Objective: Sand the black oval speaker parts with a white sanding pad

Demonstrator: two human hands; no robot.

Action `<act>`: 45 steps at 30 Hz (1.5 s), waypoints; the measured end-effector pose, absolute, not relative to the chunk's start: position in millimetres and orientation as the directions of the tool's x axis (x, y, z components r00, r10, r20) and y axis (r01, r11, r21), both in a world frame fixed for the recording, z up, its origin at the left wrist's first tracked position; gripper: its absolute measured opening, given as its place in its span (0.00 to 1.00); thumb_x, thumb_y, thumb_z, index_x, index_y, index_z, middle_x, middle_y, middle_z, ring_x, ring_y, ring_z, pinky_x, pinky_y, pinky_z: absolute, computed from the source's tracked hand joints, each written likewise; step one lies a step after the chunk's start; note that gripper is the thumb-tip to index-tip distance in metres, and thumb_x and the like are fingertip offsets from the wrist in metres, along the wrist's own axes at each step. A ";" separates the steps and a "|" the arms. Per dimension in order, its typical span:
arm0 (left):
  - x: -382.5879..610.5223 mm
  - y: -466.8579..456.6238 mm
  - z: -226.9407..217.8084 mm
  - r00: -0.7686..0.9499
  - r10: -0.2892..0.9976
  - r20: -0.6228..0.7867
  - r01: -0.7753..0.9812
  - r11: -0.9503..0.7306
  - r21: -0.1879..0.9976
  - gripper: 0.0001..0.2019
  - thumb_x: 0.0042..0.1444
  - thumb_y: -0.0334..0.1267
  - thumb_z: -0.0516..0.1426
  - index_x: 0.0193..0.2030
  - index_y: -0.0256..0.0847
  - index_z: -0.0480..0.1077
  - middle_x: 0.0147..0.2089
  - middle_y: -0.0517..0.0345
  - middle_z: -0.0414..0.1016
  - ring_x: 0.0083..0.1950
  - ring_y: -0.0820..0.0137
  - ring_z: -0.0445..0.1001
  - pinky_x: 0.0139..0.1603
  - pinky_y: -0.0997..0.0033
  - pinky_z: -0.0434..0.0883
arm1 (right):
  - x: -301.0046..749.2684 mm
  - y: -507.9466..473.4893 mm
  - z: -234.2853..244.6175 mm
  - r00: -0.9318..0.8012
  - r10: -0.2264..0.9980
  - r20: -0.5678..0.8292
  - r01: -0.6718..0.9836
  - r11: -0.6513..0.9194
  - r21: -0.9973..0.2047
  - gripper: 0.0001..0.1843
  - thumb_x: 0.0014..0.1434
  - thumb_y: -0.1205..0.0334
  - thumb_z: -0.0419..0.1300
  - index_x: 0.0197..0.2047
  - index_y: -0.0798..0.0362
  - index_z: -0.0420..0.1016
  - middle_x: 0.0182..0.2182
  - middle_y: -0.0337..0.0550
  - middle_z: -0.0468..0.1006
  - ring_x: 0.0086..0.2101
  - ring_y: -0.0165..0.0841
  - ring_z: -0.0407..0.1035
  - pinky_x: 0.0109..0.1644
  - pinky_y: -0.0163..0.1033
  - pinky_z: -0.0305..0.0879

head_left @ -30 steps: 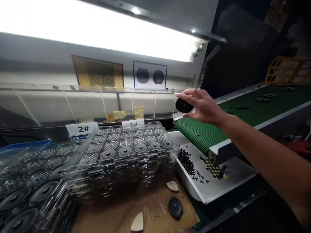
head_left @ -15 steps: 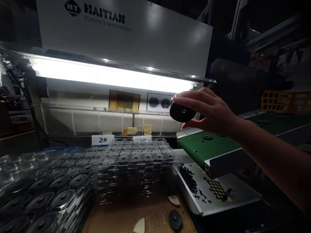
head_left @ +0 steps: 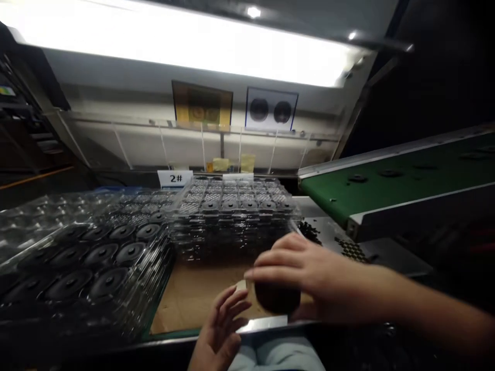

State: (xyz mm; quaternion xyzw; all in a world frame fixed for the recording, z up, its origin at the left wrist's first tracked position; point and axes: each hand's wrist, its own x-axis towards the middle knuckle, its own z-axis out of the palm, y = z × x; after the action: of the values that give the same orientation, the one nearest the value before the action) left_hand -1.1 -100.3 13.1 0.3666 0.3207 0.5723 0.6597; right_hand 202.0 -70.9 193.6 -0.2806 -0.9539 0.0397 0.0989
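Observation:
My right hand (head_left: 305, 265) grips a round black plastic disc (head_left: 276, 299) by its edge, fingers on top and thumb underneath. The disc is blurred and hangs low over the front of a brown board (head_left: 185, 293). Just left of it, my left hand (head_left: 220, 330) is raised with its fingers apart and nothing in them. Behind the left fingertips shows part of a pale flat piece (head_left: 242, 285). Beyond the board stands a stack of clear trays (head_left: 232, 226) holding black round parts.
More clear trays (head_left: 131, 278) with black discs are stacked at left. A green conveyor belt (head_left: 386, 193) carries several black parts at right. Below it, a pale tray (head_left: 328, 234) holds small black pieces and yellow-and-black dots (head_left: 351, 250). A "2#" sign (head_left: 176, 179) stands behind.
My right hand has brought the disc down from near the lamp to the board's front. My left hand has come into view. The camera has tilted downward.

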 end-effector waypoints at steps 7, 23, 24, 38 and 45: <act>-7.9 -88.2 -23.4 0.198 0.941 -0.275 -0.559 0.339 0.757 0.40 0.25 0.55 0.69 0.51 0.48 0.72 0.52 0.47 0.76 0.59 0.50 0.68 0.59 0.60 0.64 | 151.5 -62.1 33.8 -0.544 0.813 0.208 0.301 0.420 -0.856 0.40 0.47 0.51 0.68 0.61 0.47 0.61 0.51 0.50 0.72 0.50 0.41 0.64 0.56 0.47 0.60; -46.3 -10.6 -36.4 0.314 0.794 -0.520 -0.770 0.534 0.350 0.27 0.43 0.44 0.66 0.53 0.49 0.70 0.61 0.49 0.69 0.59 0.53 0.69 0.58 0.56 0.66 | 158.5 8.3 -100.5 -0.196 0.980 0.024 0.756 0.167 -0.633 0.12 0.57 0.57 0.59 0.43 0.52 0.70 0.54 0.56 0.70 0.53 0.51 0.62 0.52 0.60 0.59; -47.9 -6.3 -36.8 0.313 0.795 -0.520 -0.779 0.528 0.338 0.27 0.43 0.44 0.67 0.53 0.49 0.70 0.61 0.50 0.69 0.59 0.54 0.69 0.60 0.56 0.64 | 159.9 9.1 -111.8 -0.203 0.979 0.024 0.753 0.171 -0.636 0.11 0.57 0.58 0.59 0.42 0.51 0.71 0.53 0.54 0.72 0.51 0.51 0.63 0.51 0.59 0.60; -36.3 24.4 -22.3 0.057 0.813 -0.579 -0.782 0.397 0.481 0.28 0.39 0.38 0.69 0.51 0.48 0.71 0.58 0.53 0.72 0.54 0.58 0.73 0.50 0.66 0.73 | 130.6 32.7 -32.6 -0.158 0.959 0.235 0.600 0.282 -0.749 0.16 0.59 0.64 0.57 0.50 0.46 0.75 0.43 0.45 0.69 0.43 0.35 0.65 0.44 0.41 0.67; -22.2 19.1 -23.3 -0.068 0.806 -0.589 -0.769 0.333 0.545 0.30 0.34 0.36 0.71 0.49 0.48 0.72 0.54 0.52 0.75 0.52 0.62 0.74 0.48 0.73 0.73 | 117.2 27.6 -15.5 -0.222 0.925 0.307 0.551 0.379 -0.743 0.18 0.56 0.71 0.58 0.49 0.49 0.76 0.39 0.46 0.69 0.39 0.34 0.65 0.39 0.39 0.68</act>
State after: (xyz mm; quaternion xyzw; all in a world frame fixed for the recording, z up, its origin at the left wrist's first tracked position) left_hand -22.2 19.1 -23.3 0.0201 0.4484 0.5772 0.6822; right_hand 117.2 27.6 -15.5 -0.4984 -0.7407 0.2492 0.3752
